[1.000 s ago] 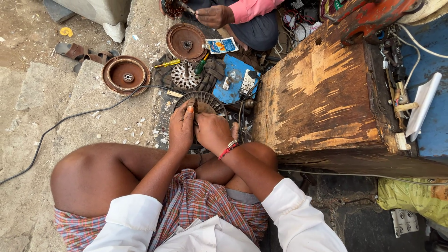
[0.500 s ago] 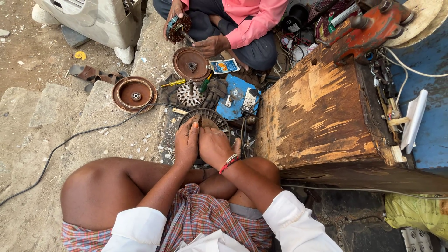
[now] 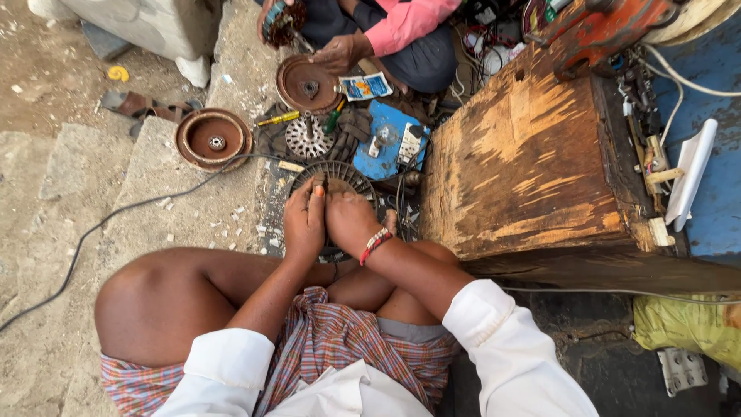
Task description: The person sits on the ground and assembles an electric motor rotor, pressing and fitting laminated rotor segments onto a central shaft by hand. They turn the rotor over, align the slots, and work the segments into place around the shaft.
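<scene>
I sit on the ground with my knees wide apart. Both my hands press down on a round dark slotted stator core (image 3: 340,174) lying flat in front of me. My left hand (image 3: 306,221) grips its near left edge. My right hand (image 3: 349,222), with a red and white bead bracelet at the wrist, rests beside it on the core's near side. A thin brown strip sticks up between my fingertips. Most of the core's near half is hidden under my hands.
A big worn wooden box (image 3: 532,162) stands close on the right. Another person in a pink sleeve (image 3: 405,22) sits opposite, a hand on a rusty round cover (image 3: 309,83). A second brown cover (image 3: 214,137), a small slotted rotor (image 3: 306,137), a screwdriver (image 3: 278,119), a blue tray (image 3: 390,139) and a black cable (image 3: 116,215) lie around.
The view has tilted down and shifted a little, showing more of the other person. My hands stay pressed together on the core, with only slight finger movement.
</scene>
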`<state>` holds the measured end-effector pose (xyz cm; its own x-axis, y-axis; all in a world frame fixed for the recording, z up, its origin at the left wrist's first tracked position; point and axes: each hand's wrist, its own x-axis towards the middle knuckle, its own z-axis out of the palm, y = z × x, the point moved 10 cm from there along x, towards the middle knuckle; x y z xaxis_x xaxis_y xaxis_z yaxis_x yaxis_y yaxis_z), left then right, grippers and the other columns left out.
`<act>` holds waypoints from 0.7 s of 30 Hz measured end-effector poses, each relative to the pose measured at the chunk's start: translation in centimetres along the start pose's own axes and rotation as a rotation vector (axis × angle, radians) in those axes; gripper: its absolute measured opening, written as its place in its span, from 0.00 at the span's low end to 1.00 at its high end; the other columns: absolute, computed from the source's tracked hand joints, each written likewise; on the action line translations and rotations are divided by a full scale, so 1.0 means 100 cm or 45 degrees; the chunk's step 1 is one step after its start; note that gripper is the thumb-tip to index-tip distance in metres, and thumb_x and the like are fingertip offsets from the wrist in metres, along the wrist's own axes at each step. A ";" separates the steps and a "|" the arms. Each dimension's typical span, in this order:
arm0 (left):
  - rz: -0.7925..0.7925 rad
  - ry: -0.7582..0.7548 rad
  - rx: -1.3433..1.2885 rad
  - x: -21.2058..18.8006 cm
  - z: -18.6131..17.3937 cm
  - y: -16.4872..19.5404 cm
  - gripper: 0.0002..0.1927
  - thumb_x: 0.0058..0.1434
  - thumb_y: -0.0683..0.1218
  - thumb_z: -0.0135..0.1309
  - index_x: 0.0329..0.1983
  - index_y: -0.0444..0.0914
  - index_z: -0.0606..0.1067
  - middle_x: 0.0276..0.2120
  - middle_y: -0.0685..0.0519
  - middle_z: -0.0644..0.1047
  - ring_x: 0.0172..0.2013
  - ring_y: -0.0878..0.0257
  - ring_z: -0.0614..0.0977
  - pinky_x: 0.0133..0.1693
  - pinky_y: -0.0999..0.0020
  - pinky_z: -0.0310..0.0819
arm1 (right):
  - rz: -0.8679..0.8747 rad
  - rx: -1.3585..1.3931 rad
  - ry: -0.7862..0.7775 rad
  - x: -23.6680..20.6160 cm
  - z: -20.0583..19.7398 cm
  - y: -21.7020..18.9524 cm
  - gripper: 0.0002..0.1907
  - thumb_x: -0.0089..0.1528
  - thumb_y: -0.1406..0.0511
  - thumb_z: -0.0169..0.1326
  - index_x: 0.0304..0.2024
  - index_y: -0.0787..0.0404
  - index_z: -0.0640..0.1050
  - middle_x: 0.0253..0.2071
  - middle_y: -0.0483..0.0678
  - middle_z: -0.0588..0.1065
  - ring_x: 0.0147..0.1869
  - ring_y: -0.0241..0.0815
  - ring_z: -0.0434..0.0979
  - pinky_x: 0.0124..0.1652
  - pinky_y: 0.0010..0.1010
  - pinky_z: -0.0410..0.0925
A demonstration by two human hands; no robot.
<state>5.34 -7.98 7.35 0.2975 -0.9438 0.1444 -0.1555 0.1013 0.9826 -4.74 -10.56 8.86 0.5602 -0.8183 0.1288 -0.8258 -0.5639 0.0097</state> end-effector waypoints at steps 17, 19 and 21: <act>0.018 -0.051 -0.029 0.003 0.020 -0.011 0.24 0.74 0.55 0.45 0.59 0.31 0.75 0.53 0.40 0.78 0.55 0.46 0.77 0.59 0.56 0.67 | 0.031 0.474 -0.652 0.010 0.029 0.022 0.10 0.58 0.66 0.53 0.37 0.67 0.77 0.32 0.59 0.78 0.36 0.56 0.81 0.39 0.45 0.73; 0.026 -0.057 -0.040 0.004 0.018 -0.009 0.24 0.75 0.54 0.44 0.59 0.31 0.75 0.53 0.40 0.78 0.55 0.46 0.77 0.59 0.56 0.66 | 0.094 0.557 -0.674 0.008 0.027 0.024 0.10 0.58 0.65 0.53 0.36 0.66 0.78 0.32 0.59 0.78 0.36 0.56 0.80 0.38 0.47 0.72; -0.012 -0.043 -0.126 0.004 0.016 -0.013 0.23 0.75 0.54 0.44 0.59 0.31 0.76 0.54 0.39 0.78 0.57 0.46 0.77 0.60 0.56 0.66 | 0.131 0.327 -0.357 0.004 0.008 0.022 0.07 0.58 0.66 0.52 0.33 0.64 0.78 0.31 0.60 0.78 0.37 0.60 0.80 0.38 0.50 0.72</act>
<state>4.16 -9.00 5.98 0.2666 -0.9546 0.1328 -0.0582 0.1216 0.9909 -6.29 -12.27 8.10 0.5005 -0.8508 -0.1601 -0.8554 -0.4577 -0.2424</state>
